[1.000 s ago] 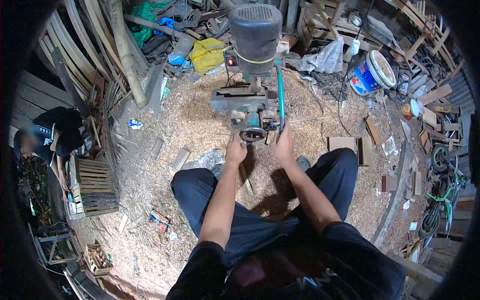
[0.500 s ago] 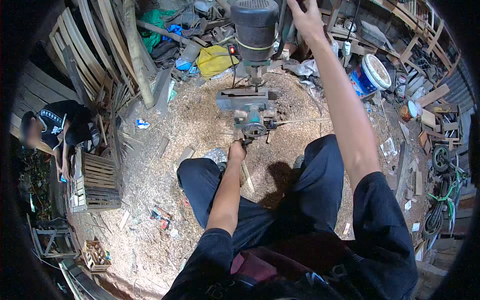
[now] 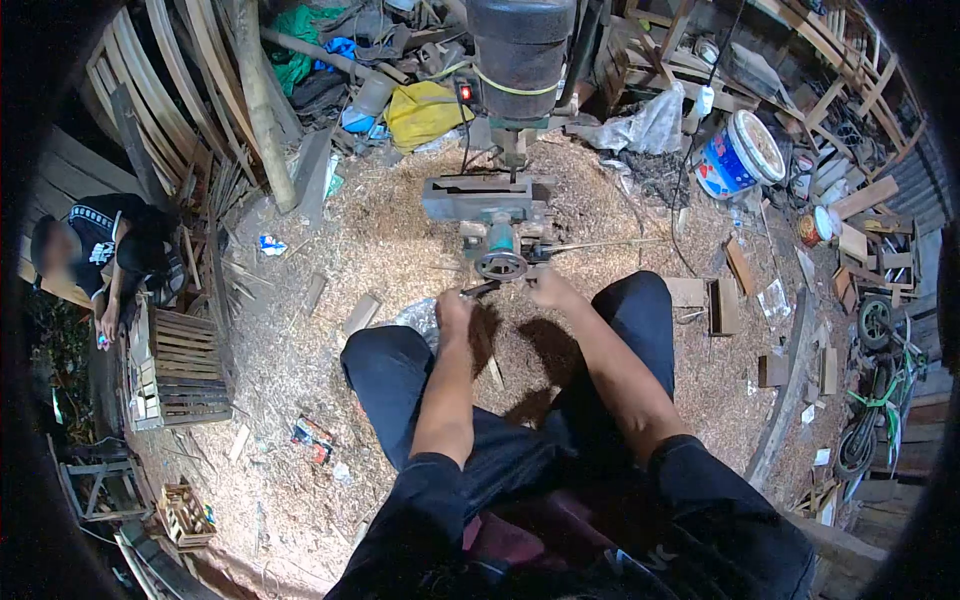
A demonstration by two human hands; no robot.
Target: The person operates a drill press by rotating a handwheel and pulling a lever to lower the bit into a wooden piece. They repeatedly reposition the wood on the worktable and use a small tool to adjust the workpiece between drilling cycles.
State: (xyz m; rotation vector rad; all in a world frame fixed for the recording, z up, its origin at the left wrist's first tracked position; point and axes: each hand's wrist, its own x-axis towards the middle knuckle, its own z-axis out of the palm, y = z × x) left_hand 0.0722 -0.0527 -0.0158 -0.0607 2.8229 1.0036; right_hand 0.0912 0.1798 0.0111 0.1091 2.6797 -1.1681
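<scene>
Sawdust floor [image 3: 380, 240]; rod [image 3: 482, 289] toward machine [image 3: 497, 215]

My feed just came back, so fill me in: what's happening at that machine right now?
A person sits on the sawdust-covered ground facing a small motor-driven machine. Their left hand grips a dark handle just below the machine's handwheel. Their right hand is at the machine's base, its grip unclear. Another person crouches by a wooden crate at the left.

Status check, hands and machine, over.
Left hand grips dark handle below handwheel. Right hand beside handwheel, grip unclear. Sawdust and wood scraps around machine.
</scene>
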